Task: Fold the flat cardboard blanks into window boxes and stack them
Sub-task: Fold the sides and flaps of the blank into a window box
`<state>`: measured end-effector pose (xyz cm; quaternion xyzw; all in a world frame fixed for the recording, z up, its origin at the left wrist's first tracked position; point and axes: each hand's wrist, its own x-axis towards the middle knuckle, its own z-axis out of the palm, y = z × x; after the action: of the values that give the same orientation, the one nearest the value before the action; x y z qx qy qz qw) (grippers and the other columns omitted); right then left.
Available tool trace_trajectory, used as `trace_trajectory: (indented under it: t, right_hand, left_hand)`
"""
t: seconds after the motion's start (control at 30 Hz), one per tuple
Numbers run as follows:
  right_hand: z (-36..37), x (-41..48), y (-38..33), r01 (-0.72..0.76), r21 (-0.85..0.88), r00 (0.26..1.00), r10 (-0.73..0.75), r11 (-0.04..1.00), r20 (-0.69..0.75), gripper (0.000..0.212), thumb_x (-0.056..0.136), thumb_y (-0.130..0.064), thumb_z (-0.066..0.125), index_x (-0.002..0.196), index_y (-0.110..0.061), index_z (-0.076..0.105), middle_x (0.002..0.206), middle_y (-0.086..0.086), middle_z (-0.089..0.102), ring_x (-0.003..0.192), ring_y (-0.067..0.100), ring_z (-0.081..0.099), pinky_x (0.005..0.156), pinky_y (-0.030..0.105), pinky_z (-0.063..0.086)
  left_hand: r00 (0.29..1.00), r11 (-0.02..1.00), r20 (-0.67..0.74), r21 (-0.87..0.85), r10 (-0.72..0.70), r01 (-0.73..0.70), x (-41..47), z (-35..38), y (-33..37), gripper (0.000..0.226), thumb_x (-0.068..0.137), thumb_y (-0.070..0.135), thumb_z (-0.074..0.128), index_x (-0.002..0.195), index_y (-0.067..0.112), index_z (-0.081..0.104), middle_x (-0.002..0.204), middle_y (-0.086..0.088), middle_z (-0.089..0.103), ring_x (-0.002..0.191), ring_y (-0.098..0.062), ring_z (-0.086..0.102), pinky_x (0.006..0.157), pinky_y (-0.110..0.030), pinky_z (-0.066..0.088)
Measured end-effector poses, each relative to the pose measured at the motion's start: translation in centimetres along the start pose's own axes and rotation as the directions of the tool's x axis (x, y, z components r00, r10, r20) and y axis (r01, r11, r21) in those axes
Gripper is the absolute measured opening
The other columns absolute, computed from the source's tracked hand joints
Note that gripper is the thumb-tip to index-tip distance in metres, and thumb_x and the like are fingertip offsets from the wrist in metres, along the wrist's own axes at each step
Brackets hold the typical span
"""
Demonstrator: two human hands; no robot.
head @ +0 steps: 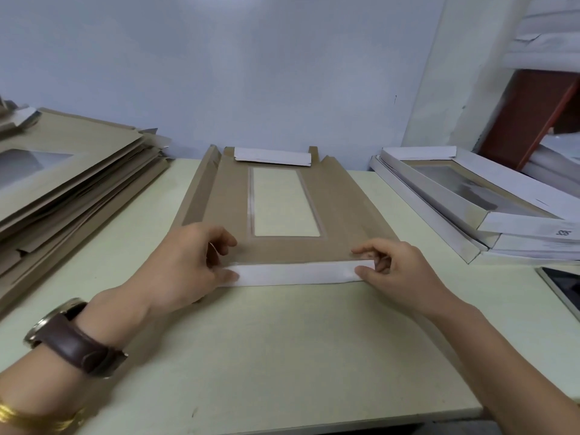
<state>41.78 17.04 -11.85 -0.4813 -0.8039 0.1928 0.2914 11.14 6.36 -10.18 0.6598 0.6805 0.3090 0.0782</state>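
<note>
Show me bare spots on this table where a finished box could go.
Widest bare patch: the pale green table on the near side of the brown windowed cardboard blank. Narrower strips flank the blank, bordered by the stack of flat brown blanks left and the stack of white folded boxes right. Both stacks crowd the sides.

Blank stack [78, 171] cut off at L edge, folded boxes [514, 186] at R; label [563, 232] unreadable.

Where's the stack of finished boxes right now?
Head view: the finished boxes sit stacked on the table at the right, just right of the blank being folded.
</note>
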Motion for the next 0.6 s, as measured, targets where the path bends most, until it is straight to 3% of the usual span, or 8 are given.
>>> trace_trajectory:
  t: [0.07, 0.13, 0.2, 0.27, 0.37, 0.47, 0.53, 0.6]
  right_hand:
    - [-0.2, -0.5, 0.0, 0.046, 0.047, 0.999, -0.046, 0.998, 0.002, 0.019, 0.079, -0.017, 0.072, 0.085, -0.036, 0.07, 0.079, -0.007, 0.066, 0.069, 0.009, 0.055, 0.065, 0.015, 0.044]
    - [-0.5, -0.9, -0.1, 0.053, 0.128, 0.998, -0.056, 0.99, 0.02, 0.007, 0.084, -0.034, 0.068, 0.077, -0.034, 0.072, 0.076, -0.005, 0.066, 0.07, 0.012, 0.056, 0.063, 0.015, 0.041]
    - [-0.4, -1.4, -0.1, 0.036, 0.205, 0.999, -0.041, 0.978, 0.019, 0.029, 0.088, -0.05, 0.056, 0.074, -0.031, 0.073, 0.077, -0.005, 0.068, 0.078, 0.013, 0.059, 0.07, 0.019, 0.042]
    - [-0.2, -1.6, -0.3, 0.008, 0.219, 1.0, -0.01, 0.976, 0.007, 0.04, 0.092, -0.056, 0.05, 0.072, -0.03, 0.074, 0.078, -0.004, 0.07, 0.083, 0.013, 0.062, 0.078, 0.028, 0.044]
    - [0.1, -1.5, -0.5, -0.015, 0.212, 1.0, 0.02, 0.977, -0.021, 0.035, 0.094, -0.04, 0.054, 0.068, -0.026, 0.073, 0.07, -0.008, 0.071, 0.074, 0.004, 0.066, 0.073, 0.025, 0.048]
    - [0.3, -1.3, -0.2, 0.015, 0.128, 0.998, -0.007, 0.992, -0.063, 0.023, 0.086, -0.018, 0.07, 0.065, -0.026, 0.071, 0.059, -0.009, 0.065, 0.054, 0.0, 0.054, 0.059, 0.015, 0.041]
    - [0.5, -1.4, -0.1, 0.035, 0.078, 0.995, -0.027, 0.996, -0.096, 0.019, 0.075, -0.01, 0.08, 0.073, -0.027, 0.071, 0.062, -0.01, 0.061, 0.057, 0.002, 0.051, 0.06, 0.01, 0.04]
    - [0.5, -1.5, 0.2, 0.08, -0.044, 0.985, -0.085, 0.996, -0.149, 0.027, 0.068, -0.014, 0.085, 0.087, -0.026, 0.071, 0.077, -0.012, 0.061, 0.073, 0.004, 0.052, 0.068, 0.011, 0.039]
  left_hand:
    - [1.0, 0.999, 0.003, -0.03, 0.023, -0.023, -0.7, -0.3, 0.3, 0.025, 0.068, 0.044, 0.083, 0.08, 0.033, 0.064, 0.076, 0.011, 0.062, 0.068, -0.001, 0.057, 0.058, -0.012, 0.045]
    - [0.998, 0.994, 0.044, -0.106, 0.035, -0.03, -1.4, -0.5, 0.6, 0.034, 0.064, 0.064, 0.07, 0.073, 0.031, 0.067, 0.07, 0.011, 0.065, 0.062, -0.006, 0.057, 0.056, -0.016, 0.046]
    - [0.997, 0.989, 0.073, -0.145, 0.028, -0.017, -1.9, -0.6, 1.0, 0.039, 0.067, 0.069, 0.06, 0.069, 0.031, 0.068, 0.063, 0.011, 0.064, 0.055, -0.006, 0.055, 0.052, -0.017, 0.043]
    - [0.996, 0.991, 0.084, -0.131, 0.005, 0.006, -2.1, -0.4, 0.8, 0.041, 0.081, 0.06, 0.055, 0.068, 0.023, 0.067, 0.059, 0.003, 0.062, 0.049, -0.008, 0.05, 0.053, -0.024, 0.043]
    - [0.996, 0.997, 0.083, -0.075, -0.021, 0.028, -2.0, 0.1, 0.4, 0.036, 0.091, 0.04, 0.06, 0.064, 0.017, 0.066, 0.058, 0.0, 0.062, 0.051, -0.01, 0.051, 0.058, -0.028, 0.045]
    - [0.997, 0.999, 0.079, -0.046, -0.018, 0.022, -2.2, 0.4, 0.0, 0.023, 0.081, 0.026, 0.076, 0.061, 0.027, 0.065, 0.059, 0.01, 0.064, 0.059, -0.006, 0.058, 0.057, -0.018, 0.044]
    - [0.999, 1.0, 0.037, -0.018, -0.018, 0.019, -2.2, 0.6, -0.4, 0.026, 0.072, 0.025, 0.083, 0.062, 0.03, 0.06, 0.062, 0.009, 0.061, 0.063, -0.006, 0.056, 0.057, -0.016, 0.041]
    - [0.998, 0.999, -0.049, 0.014, -0.035, 0.036, -2.3, 0.5, -0.7, 0.032, 0.061, 0.034, 0.088, 0.069, 0.032, 0.057, 0.072, 0.011, 0.057, 0.073, -0.007, 0.053, 0.062, -0.018, 0.04]
